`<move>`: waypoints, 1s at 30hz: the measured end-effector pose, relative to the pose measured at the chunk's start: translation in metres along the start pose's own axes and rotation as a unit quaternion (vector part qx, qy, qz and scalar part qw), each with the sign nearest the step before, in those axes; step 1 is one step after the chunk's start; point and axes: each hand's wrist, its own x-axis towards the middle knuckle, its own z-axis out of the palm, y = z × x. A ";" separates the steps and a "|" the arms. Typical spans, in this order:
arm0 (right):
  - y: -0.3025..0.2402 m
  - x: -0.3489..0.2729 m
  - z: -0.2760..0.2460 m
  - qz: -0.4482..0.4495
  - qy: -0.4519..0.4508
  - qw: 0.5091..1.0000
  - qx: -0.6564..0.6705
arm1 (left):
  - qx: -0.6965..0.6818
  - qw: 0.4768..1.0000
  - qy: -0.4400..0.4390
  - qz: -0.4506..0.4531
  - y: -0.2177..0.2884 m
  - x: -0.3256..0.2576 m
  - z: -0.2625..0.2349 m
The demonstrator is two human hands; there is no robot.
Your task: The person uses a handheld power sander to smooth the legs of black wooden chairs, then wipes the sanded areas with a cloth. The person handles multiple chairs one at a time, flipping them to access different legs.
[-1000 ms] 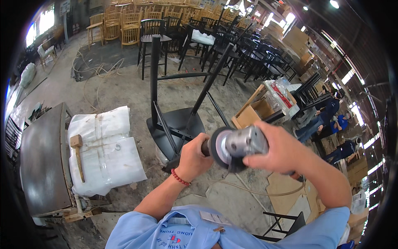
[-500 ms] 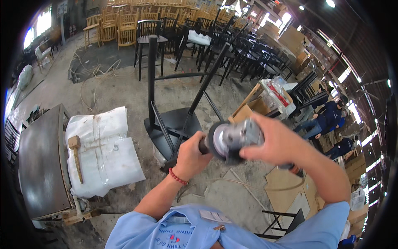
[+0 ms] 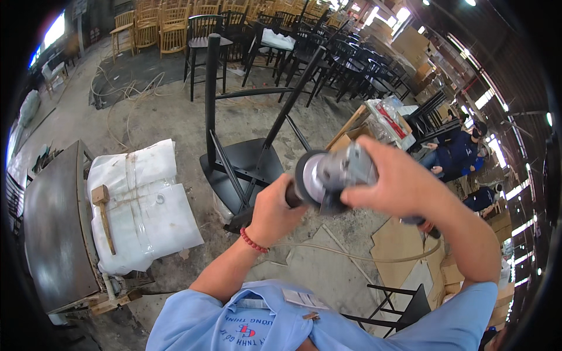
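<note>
A black wooden stool (image 3: 249, 161) stands upside down in front of me, its seat low and its legs pointing up. My left hand (image 3: 274, 212) is closed round one of its legs, whose dark end (image 3: 293, 196) shows past my fingers. In my right hand (image 3: 383, 181) is an angle grinder (image 3: 346, 169), its round disc facing left. The disc is right at the leg's end; whether they touch I cannot tell. Blur softens the grinder. A red bead bracelet (image 3: 253, 241) circles my left wrist.
At left, a wooden mallet (image 3: 104, 219) lies on white wrapping (image 3: 167, 219) beside a dark panel (image 3: 55, 222). A hose (image 3: 363, 257) curves over the floor towards flattened cardboard (image 3: 389, 243). Black chairs (image 3: 345, 58) crowd the back; people (image 3: 459, 152) stand at right.
The whole view has shifted a little, so most things sit slightly higher and further left. Both hands keep their grips, and the grinder stays at the leg's end. A person at right has moved their arms.
</note>
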 end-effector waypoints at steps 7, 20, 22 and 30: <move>-0.001 -0.013 -0.008 0.016 -0.013 0.997 0.081 | 0.019 0.998 -0.027 -0.054 0.004 0.000 -0.004; 0.009 -0.014 0.002 0.022 -0.003 0.998 0.066 | 0.037 0.999 -0.015 -0.023 0.004 0.001 -0.003; 0.007 -0.014 0.005 0.069 0.016 0.996 0.052 | 0.031 0.998 -0.022 -0.041 0.007 -0.001 -0.004; 0.012 -0.022 0.011 0.088 0.015 0.993 0.080 | 0.027 0.997 -0.040 -0.057 0.003 0.000 -0.007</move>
